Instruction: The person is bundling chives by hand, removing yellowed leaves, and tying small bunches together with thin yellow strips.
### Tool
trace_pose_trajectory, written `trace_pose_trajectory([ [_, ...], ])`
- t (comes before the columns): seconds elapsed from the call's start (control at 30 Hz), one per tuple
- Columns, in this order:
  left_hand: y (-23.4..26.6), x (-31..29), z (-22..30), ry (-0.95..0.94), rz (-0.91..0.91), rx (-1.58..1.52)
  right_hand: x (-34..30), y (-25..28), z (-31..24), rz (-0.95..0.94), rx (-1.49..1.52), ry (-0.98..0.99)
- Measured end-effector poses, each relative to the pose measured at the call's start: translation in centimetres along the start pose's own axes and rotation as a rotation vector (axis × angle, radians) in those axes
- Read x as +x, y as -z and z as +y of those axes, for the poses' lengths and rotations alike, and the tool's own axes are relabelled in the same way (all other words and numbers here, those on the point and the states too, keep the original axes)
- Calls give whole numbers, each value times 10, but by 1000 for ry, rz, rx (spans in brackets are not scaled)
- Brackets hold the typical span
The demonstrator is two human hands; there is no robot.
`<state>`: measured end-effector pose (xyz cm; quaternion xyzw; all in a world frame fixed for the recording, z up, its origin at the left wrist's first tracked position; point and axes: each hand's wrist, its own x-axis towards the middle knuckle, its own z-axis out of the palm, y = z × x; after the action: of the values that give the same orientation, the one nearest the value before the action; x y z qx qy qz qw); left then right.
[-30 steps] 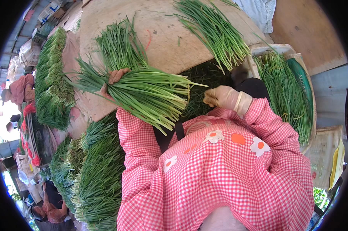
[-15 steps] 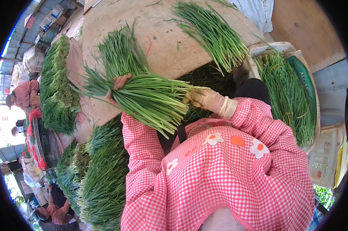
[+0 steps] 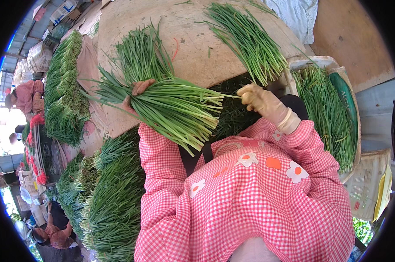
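A pink-and-white checked smock [image 3: 250,196] covers the person on the near side of the pale wooden board [image 3: 193,52], the surface by which everything else is placed. Off the board's near left side leans a deep heap of long green leaves [image 3: 114,205], and a second heap [image 3: 68,87] runs along beyond its left edge. Right of the board stands a whitish crate [image 3: 313,60] filled with more loose greens [image 3: 324,118]. The held bunch [image 3: 175,111], thick and with its pale cut ends pointing right, is raised across the board's near edge. Another bunch [image 3: 250,41] lies on the board's right part, and a smaller bunch [image 3: 143,54] rests on its left part, just behind the held one. Near the board's front edge, the gloved right hand [image 3: 260,102] has thumb and fingers pinched together on a single stalk [image 3: 230,95], drawn out level toward the bunch's cut ends. The left hand [image 3: 141,87], over the board's near left edge, is clamped around the held bunch. A thin red strand [image 3: 176,49] lies on the board.
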<state>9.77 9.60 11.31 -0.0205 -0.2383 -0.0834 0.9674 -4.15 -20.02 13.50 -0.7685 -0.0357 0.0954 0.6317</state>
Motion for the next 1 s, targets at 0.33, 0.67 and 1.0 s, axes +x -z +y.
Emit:
trace_pose_trajectory([
  [0.33, -37, -6, -22, -18, 371, 432, 25, -45, -32, 33, -673, 270],
  [0.67, 12, -1, 16, -39, 50, 61, 30, -28, 10, -6, 111, 59],
  [1.0, 26, 1, 15, -22, 46, 86, 40, -93, 32, -334, 365, 133],
])
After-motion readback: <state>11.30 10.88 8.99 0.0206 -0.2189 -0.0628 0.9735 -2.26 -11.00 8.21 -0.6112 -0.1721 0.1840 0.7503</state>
